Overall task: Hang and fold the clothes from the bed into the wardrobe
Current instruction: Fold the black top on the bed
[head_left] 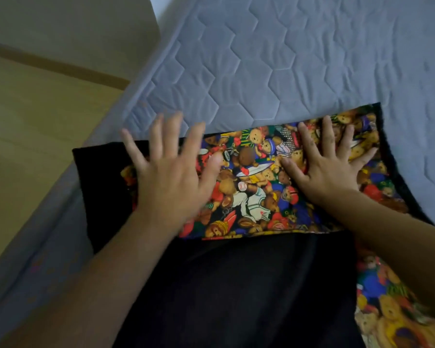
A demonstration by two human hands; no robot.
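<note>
On the near corner of the bed [299,59], a grey quilted mattress stitched in hexagons, a garment [251,187] printed with crowded teddy bears is lying folded flat, black fabric showing along its left end and right edge. Both of the person's hands are resting on top of it. The left hand [168,169] is lying over the left part of the print with its fingers straight and spread, the fingertips reaching past the far edge of the cloth onto the mattress (this hand is blurred, so I cannot tell how firmly it is bearing down). The right hand [329,162] is pressing flat on the right part, fingers fanned wide apart and holding nothing. Nearer to the person, a stretch of black cloth [249,285] is covering the foreground below the print, and more of the bear pattern is peeking out at the lower right. Beside the bed, on the left, pale wooden flooring [35,116] is showing, with a light wall above it.
</note>
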